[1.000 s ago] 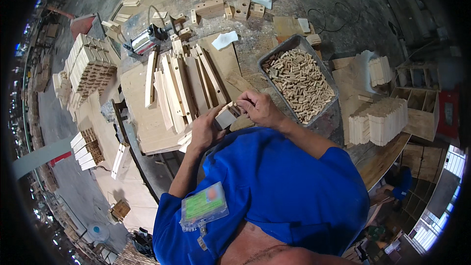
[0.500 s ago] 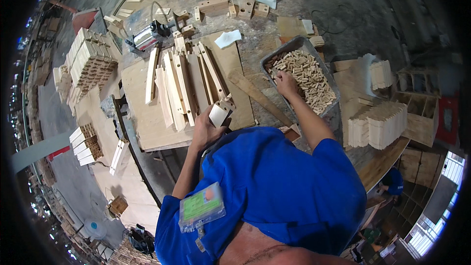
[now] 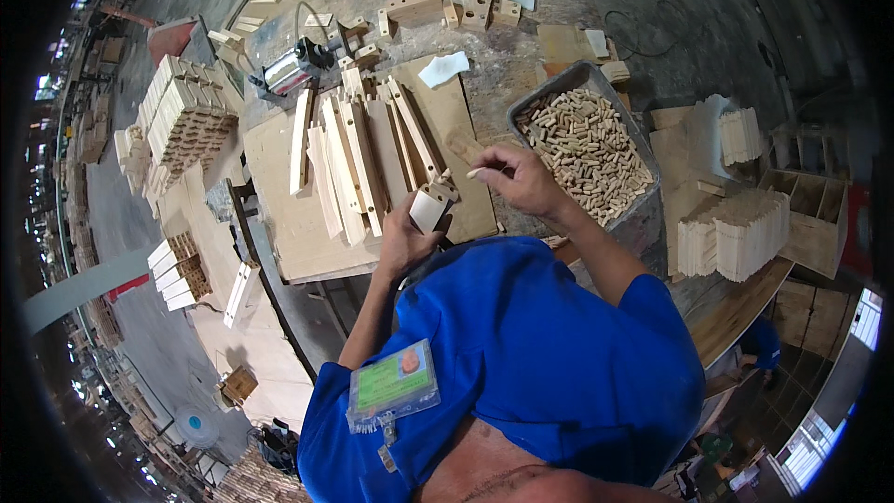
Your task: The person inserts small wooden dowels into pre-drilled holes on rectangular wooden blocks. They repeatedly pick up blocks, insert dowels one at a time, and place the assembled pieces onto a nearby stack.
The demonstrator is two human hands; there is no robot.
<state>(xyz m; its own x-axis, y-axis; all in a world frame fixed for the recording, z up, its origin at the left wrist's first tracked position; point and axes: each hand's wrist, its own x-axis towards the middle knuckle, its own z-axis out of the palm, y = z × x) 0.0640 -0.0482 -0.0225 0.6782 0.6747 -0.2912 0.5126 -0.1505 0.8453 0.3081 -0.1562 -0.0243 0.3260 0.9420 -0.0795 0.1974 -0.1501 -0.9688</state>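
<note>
My left hand (image 3: 407,240) is closed round a short bundle of pale wooden blocks (image 3: 428,210), whose upper ends show round holes; a peg seems to stick up from one. Between the fingertips of my right hand (image 3: 523,182) is a small wooden dowel (image 3: 474,173), held just right of those blocks and apart from them. Behind my right hand stands a grey plastic tub (image 3: 513,110) heaped with loose wooden dowels (image 3: 589,149). Long pale wooden strips (image 3: 358,163), some with drilled holes, lie in a loose pile beyond my left hand.
The strips rest on a plywood sheet (image 3: 279,233) on the bench. A metal cylinder clamp (image 3: 289,70) stands at the back left. Drilled blocks (image 3: 414,6) lie at the far edge. Stacked strips stand left (image 3: 186,116) and right (image 3: 736,233). Part of a brown stick (image 3: 460,142) shows behind my right hand.
My right hand has come out of the tub and moved left toward the blocks, with a dowel now showing in its fingertips. My left hand still holds the blocks.
</note>
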